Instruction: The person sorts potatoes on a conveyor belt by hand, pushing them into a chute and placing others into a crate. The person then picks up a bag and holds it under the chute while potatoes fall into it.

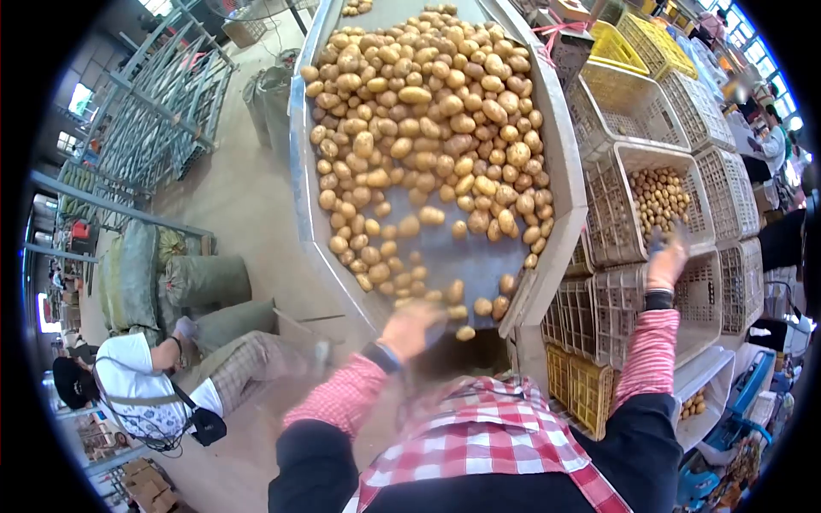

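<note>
A heap of potatoes point(428, 120) covers most of the metal chute point(560, 162) in front of me. Over the lower left end of the chute is my left hand point(412, 329), smeared by motion, with several potatoes close to its fingers. Out to the right, my right hand point(667, 259) reaches over the near rim of a plastic crate point(599, 205) that holds a pile of small potatoes point(658, 198). Its fingers point toward that pile and are blurred, so any potato in them cannot be made out.
More crates stand stacked on the right, including yellow crates point(654, 47) behind and a yellow crate point(581, 389) low down. A person point(150, 385) bends beside filled sacks point(205, 282) at the left. Metal racks point(158, 103) stand farther back.
</note>
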Tool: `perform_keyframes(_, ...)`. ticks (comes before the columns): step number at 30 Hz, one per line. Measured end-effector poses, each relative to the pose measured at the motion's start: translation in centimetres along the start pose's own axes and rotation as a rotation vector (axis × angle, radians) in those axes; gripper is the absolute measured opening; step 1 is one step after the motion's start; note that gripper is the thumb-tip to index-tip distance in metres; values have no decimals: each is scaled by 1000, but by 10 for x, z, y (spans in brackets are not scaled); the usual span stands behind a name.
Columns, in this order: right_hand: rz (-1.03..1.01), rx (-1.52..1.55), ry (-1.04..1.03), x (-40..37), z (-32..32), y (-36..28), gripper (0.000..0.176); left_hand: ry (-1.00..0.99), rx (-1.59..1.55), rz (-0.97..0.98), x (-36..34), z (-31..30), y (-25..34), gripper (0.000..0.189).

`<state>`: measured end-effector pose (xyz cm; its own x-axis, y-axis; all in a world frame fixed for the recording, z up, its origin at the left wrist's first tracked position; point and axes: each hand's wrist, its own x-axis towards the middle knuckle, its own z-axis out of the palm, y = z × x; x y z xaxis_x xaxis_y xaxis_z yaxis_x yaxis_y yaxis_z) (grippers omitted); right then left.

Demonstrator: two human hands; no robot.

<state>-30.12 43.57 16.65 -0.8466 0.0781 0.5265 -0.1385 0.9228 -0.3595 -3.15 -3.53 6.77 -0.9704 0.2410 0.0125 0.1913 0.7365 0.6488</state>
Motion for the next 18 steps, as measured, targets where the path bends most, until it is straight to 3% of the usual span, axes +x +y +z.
perform_keyframes(1,170,62,45,24,-7,16,47,115,120,25,21,-41,-2,26)
perform_keyframes(2,-13,-212,138,48,-8,17,47,278,-34,-63,41,-68,-19,29)
perform_keyframes(3,-130,48,152,66,-3,-22,44,366,-200,-370,57,-96,-36,40)
perform_keyframes(4,-193,197,104,74,6,-76,43,522,142,-198,80,-131,-63,42)
perform_keyframes(5,-184,413,-73,81,35,-97,43,634,250,-283,103,-154,-86,40)
perform_keyframes(6,-73,876,-320,82,67,-125,45,757,361,-353,124,-173,-111,40)
perform_keyframes(7,-373,577,-355,93,105,-138,44,637,385,-398,136,-181,-152,42)
perform_keyframes(8,-348,624,-419,90,139,-161,47,511,403,-447,147,-190,-180,45)
perform_keyframes(11,-279,516,-473,75,232,-208,60,453,351,-598,167,-186,-137,47)
perform_keyframes(12,-212,438,-487,65,239,-219,64,421,316,-603,164,-174,-155,50)
perform_keyframes(14,-196,140,-613,60,206,-245,66,455,-17,-713,158,-163,-119,58)
perform_keyframes(15,-160,172,-698,58,196,-248,65,408,-44,-746,152,-153,-118,60)
perform_keyframes(18,-246,261,-732,12,193,-243,65,402,274,-684,130,-80,-139,62)
